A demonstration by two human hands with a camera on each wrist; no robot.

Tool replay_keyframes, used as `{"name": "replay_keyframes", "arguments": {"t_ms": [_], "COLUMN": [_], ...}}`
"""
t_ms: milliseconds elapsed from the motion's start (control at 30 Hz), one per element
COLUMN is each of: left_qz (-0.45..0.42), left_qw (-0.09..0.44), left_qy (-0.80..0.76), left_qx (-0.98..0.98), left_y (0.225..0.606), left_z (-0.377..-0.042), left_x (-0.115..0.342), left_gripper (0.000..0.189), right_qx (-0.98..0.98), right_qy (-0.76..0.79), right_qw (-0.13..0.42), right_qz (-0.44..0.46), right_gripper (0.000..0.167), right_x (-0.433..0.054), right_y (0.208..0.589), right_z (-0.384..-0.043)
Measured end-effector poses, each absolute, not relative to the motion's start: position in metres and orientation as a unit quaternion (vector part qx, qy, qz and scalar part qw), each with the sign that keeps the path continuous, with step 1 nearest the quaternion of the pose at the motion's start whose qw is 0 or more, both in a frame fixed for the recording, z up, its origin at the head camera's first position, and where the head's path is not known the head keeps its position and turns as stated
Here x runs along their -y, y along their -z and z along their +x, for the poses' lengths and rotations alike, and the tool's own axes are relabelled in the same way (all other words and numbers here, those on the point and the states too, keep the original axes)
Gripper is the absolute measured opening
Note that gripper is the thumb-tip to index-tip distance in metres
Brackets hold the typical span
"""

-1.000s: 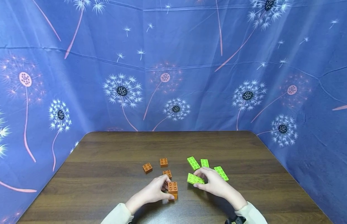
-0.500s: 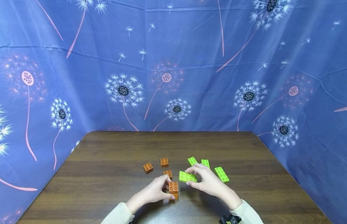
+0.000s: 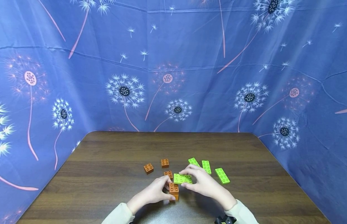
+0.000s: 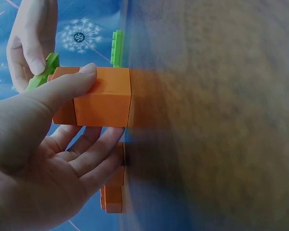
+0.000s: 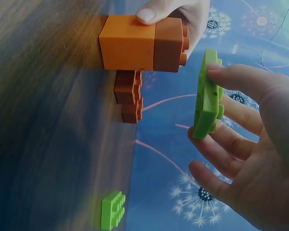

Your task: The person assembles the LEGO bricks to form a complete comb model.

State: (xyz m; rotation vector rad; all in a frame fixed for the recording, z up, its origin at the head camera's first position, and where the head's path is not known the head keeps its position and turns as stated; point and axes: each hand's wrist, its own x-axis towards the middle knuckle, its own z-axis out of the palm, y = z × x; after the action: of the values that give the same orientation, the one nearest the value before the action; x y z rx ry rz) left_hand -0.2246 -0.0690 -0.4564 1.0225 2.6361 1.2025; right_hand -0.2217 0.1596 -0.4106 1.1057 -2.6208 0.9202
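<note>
My left hand (image 3: 152, 190) grips a stack of two building bricks standing on the table. Its thumb is on one side and its fingers are at the other. The upper brick (image 5: 167, 44) is brownish orange with studs on top; the lower brick (image 5: 127, 42) is taller and lighter orange. My right hand (image 3: 205, 183) pinches a flat lime-green building brick (image 3: 182, 178) between thumb and fingers. That green brick is close above the stack, and a gap separates it from the studs in the right wrist view. From the head it overlaps the stack's far edge.
Beyond my left hand lie loose brownish-orange bricks: one at left (image 3: 148, 168), another farther back (image 3: 164, 163), and a third (image 3: 168, 174) near the stack. Green bricks (image 3: 222, 175) lie beyond and right of my right hand. A patterned blue cloth (image 3: 207, 93) hangs around the wooden table (image 3: 106, 155).
My right hand has carried the green brick leftward, from beside the other green bricks to over the stack. My left hand keeps its grip on the stack and stays put.
</note>
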Motion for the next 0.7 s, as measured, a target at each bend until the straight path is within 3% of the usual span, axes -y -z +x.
{"name": "replay_keyframes", "arguments": {"t_ms": [300, 700], "left_qz": [0.338, 0.337], "left_qw": [0.038, 0.039], "left_qy": [-0.397, -0.394], "left_qx": [-0.852, -0.855], "left_y": [0.4591, 0.4585], "left_z": [-0.2265, -0.2268], "left_x": [0.0687, 0.0686], "left_gripper": [0.038, 0.039], "right_qx": [0.877, 0.877], "right_qy": [-0.303, -0.298], "right_qw": [0.027, 0.005], "right_qz": [0.372, 0.378], "right_gripper": [0.031, 0.030], "right_x": [-0.1537, -0.1498], "right_y": [0.4116, 0.4120], "right_z": [-0.2216, -0.2204]}}
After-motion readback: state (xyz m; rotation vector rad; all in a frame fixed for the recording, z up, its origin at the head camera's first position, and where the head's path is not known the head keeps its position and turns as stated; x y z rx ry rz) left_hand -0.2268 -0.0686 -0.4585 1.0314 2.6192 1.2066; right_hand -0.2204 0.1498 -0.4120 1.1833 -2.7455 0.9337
